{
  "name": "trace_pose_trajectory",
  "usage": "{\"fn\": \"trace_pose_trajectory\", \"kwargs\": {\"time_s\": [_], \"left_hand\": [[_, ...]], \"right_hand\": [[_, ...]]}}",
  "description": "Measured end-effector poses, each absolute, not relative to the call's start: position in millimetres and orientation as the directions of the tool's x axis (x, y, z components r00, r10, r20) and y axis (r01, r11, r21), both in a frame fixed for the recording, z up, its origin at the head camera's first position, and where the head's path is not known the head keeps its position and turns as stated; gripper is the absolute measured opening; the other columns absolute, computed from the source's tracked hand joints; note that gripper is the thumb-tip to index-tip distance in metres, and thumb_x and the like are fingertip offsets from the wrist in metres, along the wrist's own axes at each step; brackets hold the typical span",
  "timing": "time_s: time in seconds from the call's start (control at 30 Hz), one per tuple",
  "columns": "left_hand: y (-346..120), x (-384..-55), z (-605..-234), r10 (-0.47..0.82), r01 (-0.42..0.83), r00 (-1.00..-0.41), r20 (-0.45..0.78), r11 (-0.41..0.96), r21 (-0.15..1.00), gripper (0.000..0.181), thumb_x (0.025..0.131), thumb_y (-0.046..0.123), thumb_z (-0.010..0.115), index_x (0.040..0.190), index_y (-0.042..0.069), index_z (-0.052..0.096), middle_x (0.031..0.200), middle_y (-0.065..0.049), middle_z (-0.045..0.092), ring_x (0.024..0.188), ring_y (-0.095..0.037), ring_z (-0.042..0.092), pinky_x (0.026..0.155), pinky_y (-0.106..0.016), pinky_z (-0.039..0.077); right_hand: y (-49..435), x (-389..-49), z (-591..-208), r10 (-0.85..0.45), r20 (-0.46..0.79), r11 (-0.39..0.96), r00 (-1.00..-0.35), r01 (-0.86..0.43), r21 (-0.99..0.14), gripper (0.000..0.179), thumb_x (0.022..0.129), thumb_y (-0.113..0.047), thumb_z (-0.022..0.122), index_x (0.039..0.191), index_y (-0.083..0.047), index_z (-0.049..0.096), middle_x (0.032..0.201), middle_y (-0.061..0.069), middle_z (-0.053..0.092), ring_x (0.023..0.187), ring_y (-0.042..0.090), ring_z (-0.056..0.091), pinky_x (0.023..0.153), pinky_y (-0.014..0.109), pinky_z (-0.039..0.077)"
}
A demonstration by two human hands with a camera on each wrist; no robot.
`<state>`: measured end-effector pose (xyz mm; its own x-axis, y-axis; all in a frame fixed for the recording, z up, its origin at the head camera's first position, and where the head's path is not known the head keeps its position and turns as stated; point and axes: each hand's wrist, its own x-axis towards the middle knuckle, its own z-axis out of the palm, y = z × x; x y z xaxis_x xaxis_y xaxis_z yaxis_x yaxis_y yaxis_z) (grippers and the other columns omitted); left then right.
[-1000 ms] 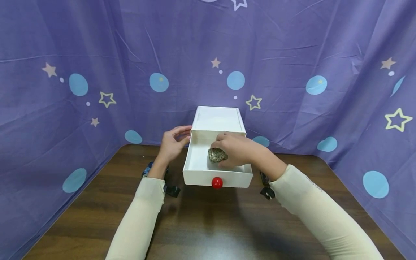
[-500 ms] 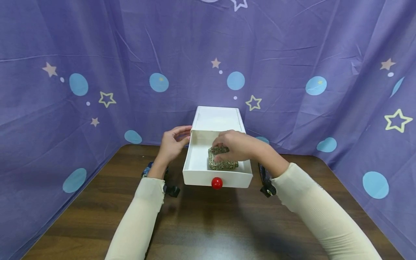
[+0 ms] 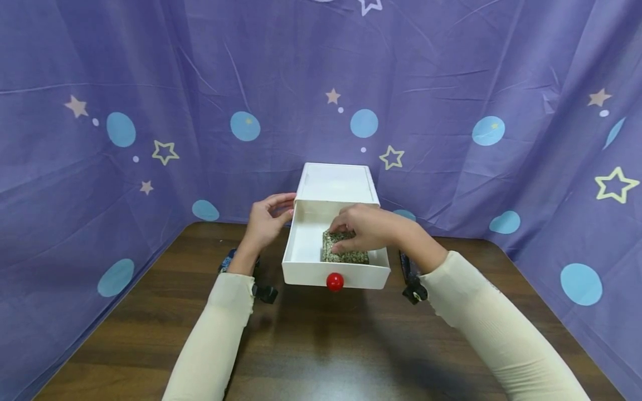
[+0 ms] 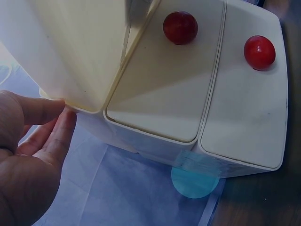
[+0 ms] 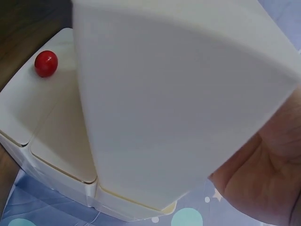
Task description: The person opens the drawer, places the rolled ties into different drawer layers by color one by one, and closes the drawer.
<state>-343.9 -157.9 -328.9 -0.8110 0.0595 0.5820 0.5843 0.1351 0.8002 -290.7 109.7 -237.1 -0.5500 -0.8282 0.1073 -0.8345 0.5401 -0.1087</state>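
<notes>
A white drawer unit [image 3: 337,182] stands on the table with its top drawer [image 3: 303,248] pulled out. A red knob [image 3: 335,282] sits on that drawer's front. Inside the drawer, toward its front, lies a speckled green-and-gold block [image 3: 351,257]. My right hand [image 3: 368,225] reaches in from the right, thumb and fingers curled round the block; its far side is hidden under the hand. With nearly straight fingers, my left hand [image 3: 268,220] touches the unit's left side by the front edge. In the right wrist view the drawer's outer wall hides the block and the right fingertips.
Below the open drawer, the left wrist view shows two shut drawers, a middle drawer [image 4: 157,89] and a lower drawer [image 4: 244,108], each with a red knob. A purple patterned curtain [image 3: 426,83] surrounds the brown wooden table [image 3: 321,345] at the back and sides.
The right hand has shifted slightly and its thumb has come over the block. The block has turned from a tilted pose to lying flat in the drawer. The left hand stays in place.
</notes>
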Motion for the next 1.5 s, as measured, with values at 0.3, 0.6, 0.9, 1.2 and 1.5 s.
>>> {"fn": "trace_pose_trajectory", "kwargs": {"time_s": [0.3, 0.6, 0.9, 1.2, 1.5], "left_hand": [[-159, -345, -329, 0.068, 0.586, -0.810, 0.582, 0.117, 0.802, 0.035, 0.090, -0.009, 0.072, 0.126, -0.007, 0.068, 0.124, -0.024, 0.068, 0.115, -0.035, 0.066, 0.095, -0.029, 0.057], [-158, -346, -328, 0.063, 0.580, -0.814, 0.577, 0.097, 0.809, 0.036, 0.090, -0.011, 0.071, 0.126, -0.008, 0.068, 0.124, -0.024, 0.067, 0.115, -0.034, 0.066, 0.093, -0.026, 0.057], [-159, -344, -331, 0.066, 0.566, -0.824, 0.562, 0.088, 0.820, 0.035, 0.091, -0.009, 0.072, 0.126, -0.008, 0.067, 0.124, -0.025, 0.067, 0.115, -0.034, 0.066, 0.095, -0.029, 0.057], [-159, -342, -329, 0.081, 0.587, -0.810, 0.581, 0.089, 0.805, 0.036, 0.091, -0.007, 0.072, 0.127, -0.008, 0.067, 0.126, -0.025, 0.066, 0.116, -0.037, 0.065, 0.095, -0.033, 0.057], [-160, -341, -329, 0.075, 0.595, -0.804, 0.590, 0.102, 0.797, 0.035, 0.091, -0.009, 0.071, 0.126, -0.008, 0.067, 0.125, -0.024, 0.067, 0.116, -0.036, 0.065, 0.095, -0.033, 0.057]], "right_hand": [[115, -280, -226, -0.837, 0.198, 0.499, -0.510, -0.860, -0.107, 0.033, 0.098, -0.029, 0.072, 0.121, -0.006, 0.073, 0.116, 0.006, 0.072, 0.107, 0.023, 0.067, 0.094, 0.039, 0.055], [115, -257, -233, -0.830, 0.480, 0.404, -0.285, -0.900, 0.164, 0.025, 0.095, -0.022, 0.075, 0.116, -0.009, 0.074, 0.105, 0.001, 0.070, 0.093, 0.020, 0.062, 0.080, 0.034, 0.054], [108, -245, -254, -0.811, 0.584, 0.289, 0.018, -0.857, 0.427, 0.026, 0.088, -0.019, 0.079, 0.110, -0.005, 0.074, 0.101, 0.007, 0.071, 0.092, 0.026, 0.063, 0.081, 0.038, 0.056], [103, -231, -273, -0.824, 0.538, 0.212, 0.180, -0.781, 0.587, 0.025, 0.095, -0.024, 0.064, 0.112, -0.007, 0.073, 0.105, 0.007, 0.073, 0.095, 0.025, 0.065, 0.081, 0.036, 0.056], [102, -223, -291, -0.833, 0.471, 0.163, 0.290, -0.685, 0.710, 0.026, 0.095, -0.025, 0.061, 0.110, -0.009, 0.074, 0.104, 0.004, 0.071, 0.091, 0.020, 0.065, 0.078, 0.034, 0.056]]}}
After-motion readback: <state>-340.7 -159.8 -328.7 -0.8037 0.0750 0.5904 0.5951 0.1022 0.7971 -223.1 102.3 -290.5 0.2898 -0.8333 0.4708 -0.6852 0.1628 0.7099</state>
